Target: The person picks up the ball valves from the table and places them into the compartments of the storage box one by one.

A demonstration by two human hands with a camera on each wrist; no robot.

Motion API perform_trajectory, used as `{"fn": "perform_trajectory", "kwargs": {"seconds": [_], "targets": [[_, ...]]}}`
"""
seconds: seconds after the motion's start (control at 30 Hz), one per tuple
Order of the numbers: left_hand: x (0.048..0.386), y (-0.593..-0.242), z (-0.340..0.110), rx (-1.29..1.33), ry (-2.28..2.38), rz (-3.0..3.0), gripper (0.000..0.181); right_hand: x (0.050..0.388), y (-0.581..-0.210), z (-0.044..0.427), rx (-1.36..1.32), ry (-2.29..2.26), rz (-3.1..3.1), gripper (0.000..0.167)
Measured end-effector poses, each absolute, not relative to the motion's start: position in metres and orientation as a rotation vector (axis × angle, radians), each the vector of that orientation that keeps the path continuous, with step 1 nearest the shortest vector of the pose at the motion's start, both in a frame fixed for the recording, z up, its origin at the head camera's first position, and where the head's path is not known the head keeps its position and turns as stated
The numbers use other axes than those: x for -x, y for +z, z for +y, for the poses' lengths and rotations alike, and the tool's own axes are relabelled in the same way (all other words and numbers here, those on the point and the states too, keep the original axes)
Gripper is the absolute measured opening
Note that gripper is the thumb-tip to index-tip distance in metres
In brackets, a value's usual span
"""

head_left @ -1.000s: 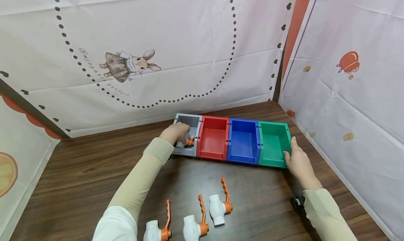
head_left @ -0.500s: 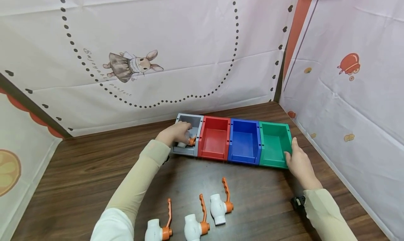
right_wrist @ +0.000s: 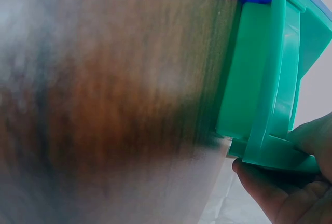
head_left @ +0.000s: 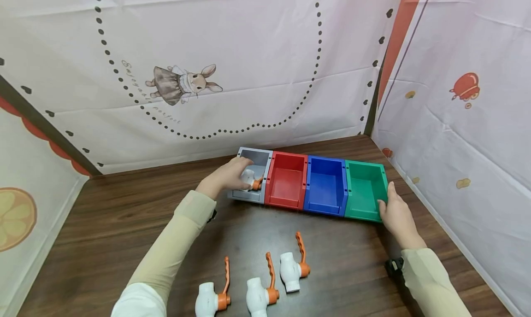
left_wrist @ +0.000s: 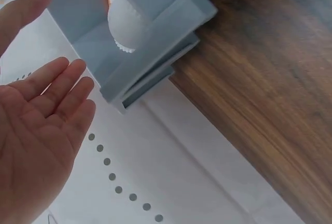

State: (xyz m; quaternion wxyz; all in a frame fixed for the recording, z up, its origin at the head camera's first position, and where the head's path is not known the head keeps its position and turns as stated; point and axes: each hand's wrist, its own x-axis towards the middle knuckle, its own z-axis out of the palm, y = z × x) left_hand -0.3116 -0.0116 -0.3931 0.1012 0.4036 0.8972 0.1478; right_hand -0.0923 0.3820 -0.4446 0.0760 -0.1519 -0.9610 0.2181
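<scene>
My left hand (head_left: 227, 175) hovers at the left side of the grey bin (head_left: 247, 196), fingers extended and holding nothing. Inside that bin lies a white ball valve (head_left: 248, 177) with an orange handle, partly hidden by the hand in the head view. The left wrist view shows the open palm beside the bin wall, apart from the valve (left_wrist: 126, 26). At the row's other end, my right hand (head_left: 399, 218) grips the side wall of the green bin (head_left: 365, 190). Thumb and fingers pinch its front corner in the right wrist view.
A red bin (head_left: 287, 188) and a blue bin (head_left: 325, 191) stand joined between the grey and green ones. Three more ball valves, left (head_left: 206, 300), middle (head_left: 256, 297) and right (head_left: 290, 270), lie on the wooden table (head_left: 344, 261). Printed cloth walls enclose the back and sides.
My left hand has let go of the valve and drawn back leftward, leaving it in the grey bin. My right hand keeps its grip on the green bin. The head view has shifted slightly.
</scene>
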Motion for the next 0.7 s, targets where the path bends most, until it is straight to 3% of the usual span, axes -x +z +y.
{"fn": "perform_trajectory", "kwargs": {"seconds": [0.2,0.7], "targets": [[0.306,-0.398,-0.026,-1.289,0.529,2.656,0.069,0.092,-0.445,0.382,0.449,0.662,-2.888,0.067],[0.268,-0.387,-0.057,-1.211,0.483,2.664,0.091,0.092,-0.444,0.382,0.468,0.677,-2.908,0.067]]}}
